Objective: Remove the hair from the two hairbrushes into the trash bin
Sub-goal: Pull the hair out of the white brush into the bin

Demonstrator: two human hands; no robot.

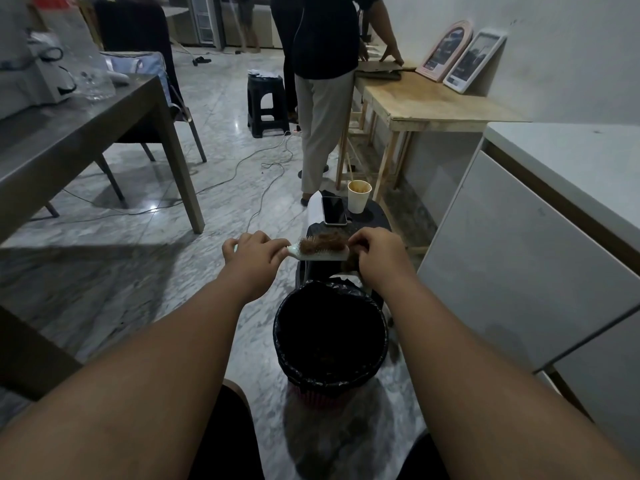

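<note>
I hold a white hairbrush [320,255] level above the floor, just beyond the trash bin [330,336], which is lined with a black bag. My left hand [254,255] grips the brush's handle end. Brown hair [323,242] is matted over the bristles. My right hand [375,254] pinches a clump of that hair at the brush's right end. A second hairbrush is not visible.
A black stool [372,216] behind the brush carries a phone [334,210] and a paper cup [359,196]. A person [323,91] stands at a wooden table [426,102]. White cabinets [519,254] line the right side. A grey table [86,133] stands at left, with cables [256,161] on the floor.
</note>
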